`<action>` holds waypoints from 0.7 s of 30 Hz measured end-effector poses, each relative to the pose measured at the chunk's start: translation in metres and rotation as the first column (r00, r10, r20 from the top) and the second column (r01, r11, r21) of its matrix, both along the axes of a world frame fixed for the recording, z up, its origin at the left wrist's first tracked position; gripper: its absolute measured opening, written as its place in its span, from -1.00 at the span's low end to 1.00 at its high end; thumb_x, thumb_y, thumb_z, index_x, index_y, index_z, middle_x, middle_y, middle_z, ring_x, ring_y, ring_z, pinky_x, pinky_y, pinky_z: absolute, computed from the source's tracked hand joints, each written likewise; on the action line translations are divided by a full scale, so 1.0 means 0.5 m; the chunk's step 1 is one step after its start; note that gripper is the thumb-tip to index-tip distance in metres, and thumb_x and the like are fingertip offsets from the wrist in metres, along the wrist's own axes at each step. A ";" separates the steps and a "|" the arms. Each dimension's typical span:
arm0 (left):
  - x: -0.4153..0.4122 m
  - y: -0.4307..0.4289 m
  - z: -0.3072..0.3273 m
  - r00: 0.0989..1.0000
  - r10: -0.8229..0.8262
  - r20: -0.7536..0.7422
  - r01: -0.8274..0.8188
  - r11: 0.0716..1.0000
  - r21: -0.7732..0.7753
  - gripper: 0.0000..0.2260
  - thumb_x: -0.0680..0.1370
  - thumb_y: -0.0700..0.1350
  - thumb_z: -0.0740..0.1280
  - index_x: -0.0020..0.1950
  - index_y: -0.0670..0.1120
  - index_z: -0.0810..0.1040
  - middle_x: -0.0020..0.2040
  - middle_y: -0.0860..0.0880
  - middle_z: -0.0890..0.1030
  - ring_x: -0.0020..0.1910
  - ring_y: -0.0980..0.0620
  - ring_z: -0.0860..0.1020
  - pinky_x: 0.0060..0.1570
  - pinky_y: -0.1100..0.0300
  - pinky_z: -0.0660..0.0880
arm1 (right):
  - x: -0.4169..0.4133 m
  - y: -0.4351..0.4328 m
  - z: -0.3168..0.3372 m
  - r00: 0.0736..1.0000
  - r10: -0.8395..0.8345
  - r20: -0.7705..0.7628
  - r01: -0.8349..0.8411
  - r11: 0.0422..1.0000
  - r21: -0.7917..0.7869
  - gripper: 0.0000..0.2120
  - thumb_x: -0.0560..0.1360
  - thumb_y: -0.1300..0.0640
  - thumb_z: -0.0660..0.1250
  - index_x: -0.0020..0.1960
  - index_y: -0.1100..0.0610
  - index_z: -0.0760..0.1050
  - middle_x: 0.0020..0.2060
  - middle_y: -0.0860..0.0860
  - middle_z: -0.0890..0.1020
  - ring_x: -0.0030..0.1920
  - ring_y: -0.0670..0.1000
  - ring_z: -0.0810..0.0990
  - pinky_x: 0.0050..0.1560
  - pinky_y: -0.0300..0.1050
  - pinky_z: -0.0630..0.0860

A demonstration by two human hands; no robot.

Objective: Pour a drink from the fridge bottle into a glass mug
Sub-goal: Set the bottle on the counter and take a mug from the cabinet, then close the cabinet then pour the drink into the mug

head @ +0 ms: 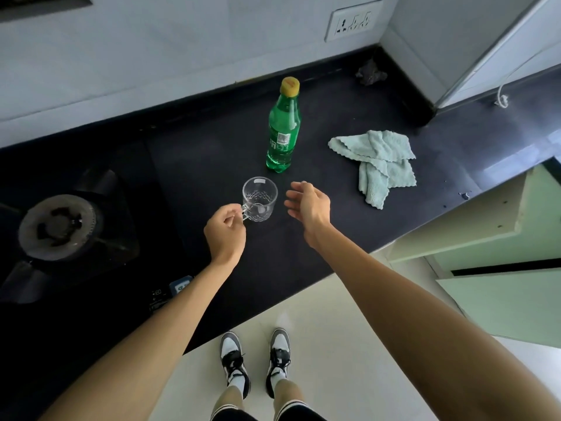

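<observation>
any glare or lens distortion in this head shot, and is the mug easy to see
Head view: the wide-angle bend bows the black countertop and the pale wall. Pale glare washes the counter's far right end, while the round gas burner side sits in deep shade. The clear glass mug is sharp but faint against the dark top.

Mug (260,198) before bottle (283,129) on counter (212,153); cloth (379,165) right, burner (57,226) left.
</observation>
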State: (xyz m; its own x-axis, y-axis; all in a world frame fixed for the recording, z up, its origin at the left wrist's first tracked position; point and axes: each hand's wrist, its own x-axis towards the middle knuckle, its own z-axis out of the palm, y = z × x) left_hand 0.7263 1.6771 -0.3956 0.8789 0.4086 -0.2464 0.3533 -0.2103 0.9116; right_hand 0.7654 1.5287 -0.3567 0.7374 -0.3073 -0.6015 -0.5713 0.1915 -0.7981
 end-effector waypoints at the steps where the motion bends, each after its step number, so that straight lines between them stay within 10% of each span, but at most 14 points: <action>1: -0.003 0.002 0.002 1.000 -0.007 -0.013 0.007 1.000 -0.007 -0.84 0.56 -0.31 0.27 0.06 -0.21 0.63 -0.02 0.00 0.64 0.05 0.10 0.57 -0.10 0.55 0.43 | -0.004 0.004 0.003 1.000 -0.004 0.003 0.004 1.000 -0.004 -0.77 0.59 0.10 0.14 -0.06 0.07 0.58 -0.17 0.01 0.65 -0.21 -0.01 0.60 -0.11 -0.12 0.54; 12: -0.037 0.061 0.070 0.995 -0.035 -0.095 0.018 0.984 -0.177 -0.70 0.55 -0.23 0.30 0.28 -0.17 0.55 0.22 -0.08 0.60 0.19 0.04 0.55 0.28 0.16 0.44 | -0.048 0.039 0.082 0.993 -0.060 0.103 0.064 0.997 -0.032 -0.78 0.57 0.12 0.16 -0.07 0.08 0.58 -0.19 0.01 0.66 -0.24 -0.02 0.59 -0.21 -0.16 0.51; 21: -0.084 0.105 0.275 0.967 0.254 0.002 -0.226 0.864 -0.451 -0.67 0.62 -0.23 0.21 0.38 -0.23 0.43 0.23 -0.19 0.55 0.19 -0.12 0.56 0.22 0.00 0.51 | -0.045 0.109 0.245 0.951 0.163 0.263 -0.180 0.983 0.042 -0.77 0.56 0.17 0.16 -0.12 0.09 0.59 -0.23 0.03 0.65 -0.27 0.00 0.57 -0.29 -0.18 0.47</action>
State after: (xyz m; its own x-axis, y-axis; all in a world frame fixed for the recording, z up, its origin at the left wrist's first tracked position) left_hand 0.6844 1.7298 -0.2579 0.7863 0.4689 -0.4023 0.2834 0.3049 0.9092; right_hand 0.7427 1.5832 -0.2340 0.9079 -0.1288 -0.3990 -0.3771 0.1649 -0.9114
